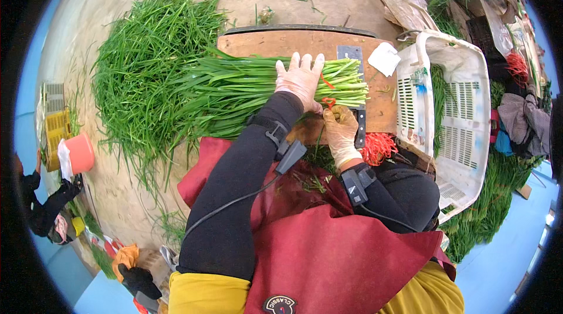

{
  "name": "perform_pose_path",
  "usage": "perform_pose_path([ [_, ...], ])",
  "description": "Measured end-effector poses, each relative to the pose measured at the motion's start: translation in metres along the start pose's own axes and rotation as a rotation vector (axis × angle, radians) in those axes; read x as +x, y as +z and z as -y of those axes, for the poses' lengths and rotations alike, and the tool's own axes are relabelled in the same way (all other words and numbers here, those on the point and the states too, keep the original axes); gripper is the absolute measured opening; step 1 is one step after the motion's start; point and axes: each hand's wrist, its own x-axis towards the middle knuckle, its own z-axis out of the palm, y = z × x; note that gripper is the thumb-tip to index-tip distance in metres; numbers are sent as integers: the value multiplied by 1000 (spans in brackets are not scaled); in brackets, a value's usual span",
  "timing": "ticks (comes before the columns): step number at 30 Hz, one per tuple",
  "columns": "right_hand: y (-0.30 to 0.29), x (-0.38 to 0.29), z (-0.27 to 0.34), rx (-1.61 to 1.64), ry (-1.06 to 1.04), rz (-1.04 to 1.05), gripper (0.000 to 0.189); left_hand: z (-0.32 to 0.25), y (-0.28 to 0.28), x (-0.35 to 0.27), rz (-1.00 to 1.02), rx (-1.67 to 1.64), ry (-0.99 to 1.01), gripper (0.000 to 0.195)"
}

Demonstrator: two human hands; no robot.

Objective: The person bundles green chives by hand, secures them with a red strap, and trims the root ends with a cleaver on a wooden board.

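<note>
A thick bundle of green leafy stalks, apparently garlic chives [237, 78], lies across a wooden board [299, 42], its pale cut ends to the right. My left hand [299, 78], in a thin translucent glove, spans the bundle near those ends, fingers over the top and thumb at the near side. A red tie [326, 81] crosses the stalks. At the near side, my gloved right hand [342, 127] pinches its looped part. Under the stalk ends lies a broad metal blade [349, 52]; a black riveted handle [360, 127] shows beside my right hand.
Loose greens [154, 63] are heaped left of the board. Red ties [379, 149] hang at its near right edge. A white piece [384, 59] lies on the board. To the right stands a white plastic crate [462, 138]. A pink bucket [79, 153] and another person [42, 208] are far left.
</note>
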Motion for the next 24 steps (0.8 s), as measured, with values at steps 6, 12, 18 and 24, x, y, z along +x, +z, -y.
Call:
perform_pose_path([
  [6, 1, -1, 1, 13, -8, -31, 12, -7, 5, -3, -30, 6, -38, 131],
  [12, 3, -2, -14, 102, -33, -19, 13, -11, 18, 3, -54, 69, -82, 127],
  [18, 3, -1, -27, 195, -53, 7, 12, -15, 43, 8, -165, 111, -123, 109],
  [24, 2, 1, -23, 268, -14, 43, 12, -16, 52, 10, -215, 152, -134, 83],
])
